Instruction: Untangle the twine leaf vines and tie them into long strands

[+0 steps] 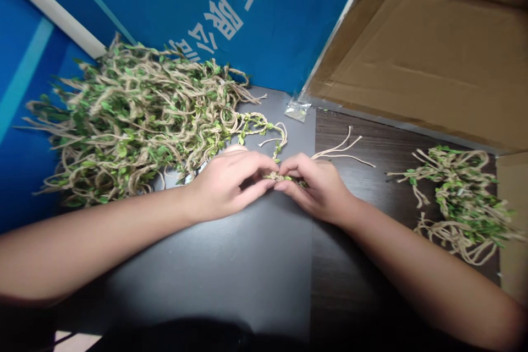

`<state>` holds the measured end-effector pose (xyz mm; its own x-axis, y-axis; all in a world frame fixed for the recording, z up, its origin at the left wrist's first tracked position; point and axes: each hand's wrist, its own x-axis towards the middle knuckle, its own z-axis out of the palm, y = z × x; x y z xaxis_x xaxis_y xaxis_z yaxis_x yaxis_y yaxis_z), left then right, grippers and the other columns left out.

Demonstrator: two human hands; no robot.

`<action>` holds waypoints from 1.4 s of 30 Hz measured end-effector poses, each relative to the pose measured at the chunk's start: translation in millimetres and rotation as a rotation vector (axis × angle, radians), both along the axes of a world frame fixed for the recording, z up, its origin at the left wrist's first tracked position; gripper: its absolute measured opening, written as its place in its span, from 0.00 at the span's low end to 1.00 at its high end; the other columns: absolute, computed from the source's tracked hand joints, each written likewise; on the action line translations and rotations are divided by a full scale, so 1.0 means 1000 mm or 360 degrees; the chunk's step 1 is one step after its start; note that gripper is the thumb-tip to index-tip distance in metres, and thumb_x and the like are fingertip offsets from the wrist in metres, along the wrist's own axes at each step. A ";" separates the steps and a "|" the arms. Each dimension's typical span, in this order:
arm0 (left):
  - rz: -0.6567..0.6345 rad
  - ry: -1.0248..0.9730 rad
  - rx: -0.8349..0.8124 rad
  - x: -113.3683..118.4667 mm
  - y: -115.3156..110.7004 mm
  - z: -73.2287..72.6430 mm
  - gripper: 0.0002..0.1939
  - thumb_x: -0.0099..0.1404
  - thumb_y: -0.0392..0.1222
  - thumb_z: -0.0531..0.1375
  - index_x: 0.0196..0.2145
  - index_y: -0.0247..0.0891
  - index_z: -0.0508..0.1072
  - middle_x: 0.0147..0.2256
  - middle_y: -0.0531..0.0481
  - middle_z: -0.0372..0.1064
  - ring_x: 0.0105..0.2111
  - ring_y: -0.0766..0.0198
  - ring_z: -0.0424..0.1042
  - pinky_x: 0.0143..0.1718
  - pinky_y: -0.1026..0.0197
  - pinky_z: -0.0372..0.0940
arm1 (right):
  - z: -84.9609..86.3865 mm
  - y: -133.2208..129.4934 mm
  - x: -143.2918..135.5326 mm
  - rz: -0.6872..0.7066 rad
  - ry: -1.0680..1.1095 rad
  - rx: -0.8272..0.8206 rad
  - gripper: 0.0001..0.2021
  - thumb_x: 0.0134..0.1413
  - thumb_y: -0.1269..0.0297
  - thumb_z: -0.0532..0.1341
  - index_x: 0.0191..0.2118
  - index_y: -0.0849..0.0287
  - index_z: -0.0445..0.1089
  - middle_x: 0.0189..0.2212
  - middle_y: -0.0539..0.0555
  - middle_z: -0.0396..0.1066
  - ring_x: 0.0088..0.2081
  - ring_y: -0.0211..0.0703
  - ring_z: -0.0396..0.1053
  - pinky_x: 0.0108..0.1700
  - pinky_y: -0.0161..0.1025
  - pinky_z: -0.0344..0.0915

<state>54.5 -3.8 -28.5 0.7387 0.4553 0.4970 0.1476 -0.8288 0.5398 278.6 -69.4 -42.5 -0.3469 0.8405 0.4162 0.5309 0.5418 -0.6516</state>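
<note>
Between my two hands runs a braided twine garland with small green leaves (273,176). My left hand (233,179) pinches it between thumb and fingers, close to the fingertips of my right hand (315,184), which pinches it too. Loose twine ends (340,151) stick out beyond my right hand. A leafy stretch of twine (258,121) curves from behind my fingers toward a big heap of leafy twine garlands (144,115) at the left. My palms hide part of the held garland.
A smaller pile of leafy twine (470,198) lies at the right on the dark wood table (342,275). A grey sheet (247,275) covers the table's middle. Behind it are a small clear plastic bag (297,110), a cardboard box (433,49) and a blue panel (289,22) with white characters.
</note>
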 end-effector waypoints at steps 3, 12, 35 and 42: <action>0.0019 -0.0012 0.0031 0.000 0.000 -0.001 0.09 0.71 0.36 0.64 0.48 0.36 0.72 0.37 0.51 0.76 0.36 0.64 0.75 0.44 0.59 0.67 | 0.002 0.000 0.001 0.0019 -0.0014 -0.0003 0.04 0.71 0.63 0.59 0.42 0.55 0.66 0.29 0.45 0.73 0.26 0.32 0.67 0.32 0.30 0.60; 0.0121 0.0009 0.0053 0.000 -0.002 0.000 0.12 0.71 0.36 0.64 0.50 0.35 0.71 0.39 0.51 0.76 0.37 0.66 0.75 0.44 0.62 0.67 | 0.002 0.000 -0.002 -0.0120 -0.0035 0.0012 0.04 0.68 0.66 0.62 0.46 0.55 0.68 0.31 0.46 0.74 0.29 0.33 0.69 0.34 0.32 0.63; 0.0037 0.0149 -0.0055 -0.002 -0.002 0.003 0.13 0.67 0.35 0.61 0.49 0.38 0.69 0.37 0.51 0.73 0.37 0.62 0.72 0.44 0.57 0.65 | 0.001 -0.001 -0.003 -0.0013 -0.0402 0.0308 0.05 0.67 0.68 0.61 0.41 0.60 0.74 0.36 0.53 0.78 0.36 0.43 0.74 0.40 0.42 0.65; 0.0049 0.0149 -0.0020 -0.001 -0.002 0.005 0.08 0.67 0.38 0.62 0.43 0.36 0.69 0.40 0.46 0.72 0.42 0.57 0.69 0.48 0.53 0.64 | 0.004 -0.001 -0.005 0.0006 -0.0335 0.0323 0.03 0.62 0.71 0.60 0.38 0.59 0.71 0.29 0.49 0.73 0.29 0.38 0.66 0.35 0.40 0.61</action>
